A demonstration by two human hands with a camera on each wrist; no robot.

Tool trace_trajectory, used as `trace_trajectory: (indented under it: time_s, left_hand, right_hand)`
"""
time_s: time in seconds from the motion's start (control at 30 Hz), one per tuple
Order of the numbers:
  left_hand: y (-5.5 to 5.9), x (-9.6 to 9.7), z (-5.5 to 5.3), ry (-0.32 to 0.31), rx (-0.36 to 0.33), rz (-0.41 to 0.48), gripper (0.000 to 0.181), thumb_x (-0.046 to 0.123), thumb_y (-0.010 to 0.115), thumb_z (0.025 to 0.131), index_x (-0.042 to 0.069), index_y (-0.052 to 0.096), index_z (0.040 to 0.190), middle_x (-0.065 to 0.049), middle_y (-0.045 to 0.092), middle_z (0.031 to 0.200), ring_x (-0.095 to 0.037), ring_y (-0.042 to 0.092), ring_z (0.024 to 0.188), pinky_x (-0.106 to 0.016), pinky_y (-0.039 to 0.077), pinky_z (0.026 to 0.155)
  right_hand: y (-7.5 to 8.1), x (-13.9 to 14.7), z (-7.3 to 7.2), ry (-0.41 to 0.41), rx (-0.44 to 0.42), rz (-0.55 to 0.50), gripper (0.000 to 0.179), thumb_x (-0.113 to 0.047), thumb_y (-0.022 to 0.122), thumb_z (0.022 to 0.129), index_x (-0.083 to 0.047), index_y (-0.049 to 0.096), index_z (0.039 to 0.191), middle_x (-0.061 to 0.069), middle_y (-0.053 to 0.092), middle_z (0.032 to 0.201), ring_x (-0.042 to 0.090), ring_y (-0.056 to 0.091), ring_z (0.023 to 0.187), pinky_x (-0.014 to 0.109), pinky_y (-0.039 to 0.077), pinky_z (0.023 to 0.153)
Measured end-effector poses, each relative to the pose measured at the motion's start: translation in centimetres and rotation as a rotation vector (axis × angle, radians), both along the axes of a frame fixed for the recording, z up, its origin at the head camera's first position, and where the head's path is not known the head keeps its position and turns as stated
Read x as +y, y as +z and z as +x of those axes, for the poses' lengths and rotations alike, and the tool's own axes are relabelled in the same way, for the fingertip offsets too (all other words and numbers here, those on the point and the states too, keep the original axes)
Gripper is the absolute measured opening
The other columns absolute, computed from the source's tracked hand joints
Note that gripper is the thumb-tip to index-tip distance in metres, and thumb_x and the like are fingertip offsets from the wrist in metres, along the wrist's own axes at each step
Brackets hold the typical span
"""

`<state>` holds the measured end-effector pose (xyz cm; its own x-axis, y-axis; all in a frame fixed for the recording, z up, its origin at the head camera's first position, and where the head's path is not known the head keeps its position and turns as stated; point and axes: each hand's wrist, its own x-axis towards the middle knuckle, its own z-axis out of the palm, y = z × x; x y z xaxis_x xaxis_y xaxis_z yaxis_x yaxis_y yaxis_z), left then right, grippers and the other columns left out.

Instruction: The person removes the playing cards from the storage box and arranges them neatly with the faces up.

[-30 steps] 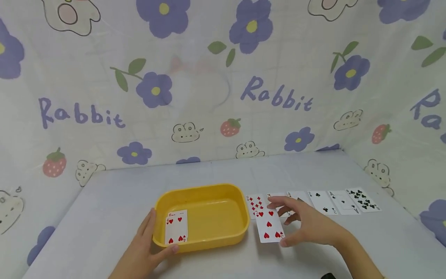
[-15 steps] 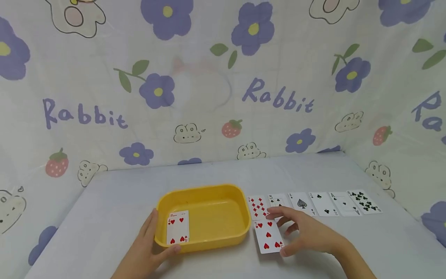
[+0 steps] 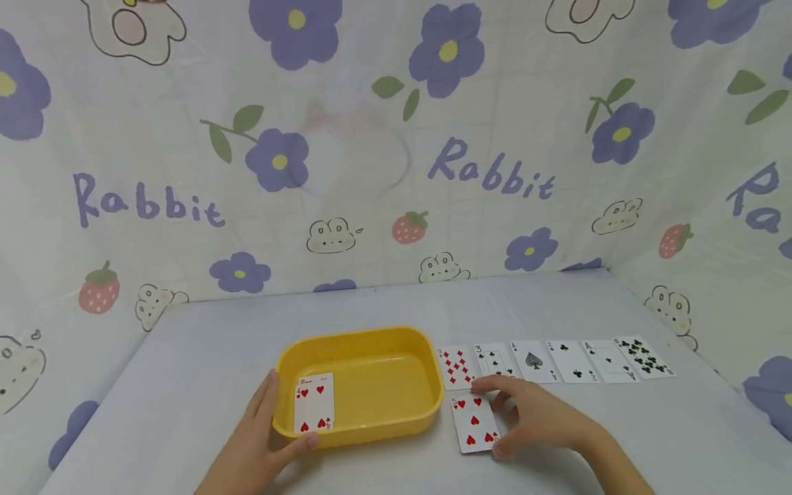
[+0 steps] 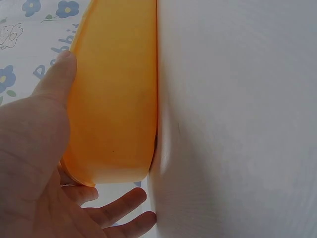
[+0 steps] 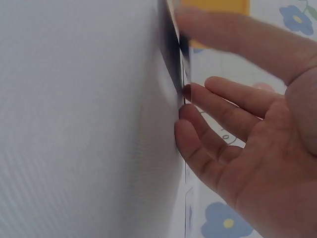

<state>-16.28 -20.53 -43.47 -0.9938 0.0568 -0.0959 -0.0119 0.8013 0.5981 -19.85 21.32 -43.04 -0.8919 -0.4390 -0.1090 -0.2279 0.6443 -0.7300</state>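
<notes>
My left hand (image 3: 250, 436) holds the near-left corner of a yellow plastic tray (image 3: 371, 434), its thumb at the near rim and its fingers along the left end. Inside the tray lie overlapping face-up playing cards, the four of hearts (image 3: 313, 409) on top. Just right of the tray, my right hand (image 3: 535, 416) grips a five of hearts playing card (image 3: 475, 423) by its far and near edges. In the right wrist view this card appears nearly edge-on, close to the tabletop; whether it lies fully flat I cannot tell.
Behind the held card a row of face-up cards runs rightward: nine of diamonds (image 3: 456, 366), three of clubs (image 3: 491, 357), ace of spades (image 3: 533, 361), then several clubs cards, including the two of clubs (image 3: 566, 357). A patterned curtain (image 3: 371, 172) backs the white tabletop (image 3: 204, 357).
My right hand has lowered the five of hearts and brought it toward the table's near side, uncovering the nine of diamonds behind it. My left hand stays at the tray.
</notes>
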Motion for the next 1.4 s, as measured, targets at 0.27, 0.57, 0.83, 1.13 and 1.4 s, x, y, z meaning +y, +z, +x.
trace_trajectory:
  time_s: [0.27, 0.57, 0.83, 1.13, 1.4]
  left_hand:
    - [0.19, -0.07, -0.10, 0.003, -0.009, 0.009, 0.132, 0.079, 0.066, 0.068, 0.014, -0.005, 0.158, -0.016, 0.003, 0.163, -0.039, 0.017, 0.144, -0.059, 0.022, 0.110]
    - [0.29, -0.18, -0.24, -0.014, 0.021, -0.005, 0.131, 0.078, 0.065, 0.070, 0.011, -0.003, 0.158, -0.017, 0.004, 0.162, -0.039, 0.017, 0.144, -0.057, 0.022, 0.111]
    - [0.27, -0.34, -0.21, -0.033, 0.053, 0.002, 0.129, 0.077, 0.065, 0.071, 0.010, -0.002, 0.158, -0.017, 0.004, 0.162, -0.039, 0.017, 0.145, -0.056, 0.022, 0.112]
    - [-0.11, -0.33, -0.34, -0.029, 0.050, -0.002, 0.130, 0.079, 0.064, 0.070, 0.012, -0.003, 0.159, -0.016, 0.004, 0.163, -0.039, 0.017, 0.144, -0.056, 0.022, 0.112]
    - [-0.08, -0.32, -0.21, -0.036, 0.047, 0.006, 0.130, 0.078, 0.065, 0.071, 0.011, -0.004, 0.158, -0.017, 0.004, 0.163, -0.039, 0.017, 0.145, -0.056, 0.021, 0.112]
  right_hand:
    - [-0.02, -0.70, 0.01, -0.020, 0.111, 0.072, 0.068, -0.012, 0.088, 0.064, -0.023, 0.063, 0.126, -0.008, 0.060, 0.105, 0.019, 0.051, 0.094, 0.031, 0.046, 0.071]
    - [-0.03, -0.56, -0.28, -0.025, 0.106, 0.029, 0.060, -0.012, 0.089, 0.066, -0.023, 0.066, 0.120, -0.012, 0.063, 0.110, 0.019, 0.053, 0.097, 0.033, 0.051, 0.075]
    - [0.00, 0.05, -0.70, -0.065, 0.086, -0.022, 0.056, -0.015, 0.089, 0.067, -0.022, 0.067, 0.119, -0.009, 0.064, 0.113, 0.020, 0.056, 0.096, 0.031, 0.053, 0.074]
    - [0.02, 0.15, -0.93, -0.130, 0.135, -0.108, 0.032, -0.017, 0.080, 0.083, -0.010, 0.069, 0.112, -0.004, 0.067, 0.094, 0.020, 0.060, 0.086, 0.028, 0.054, 0.074]
    - [0.36, -0.19, -0.74, -0.161, 0.136, -0.138, 0.022, -0.019, 0.076, 0.087, -0.011, 0.071, 0.108, -0.006, 0.067, 0.089, 0.018, 0.061, 0.084, 0.028, 0.053, 0.075]
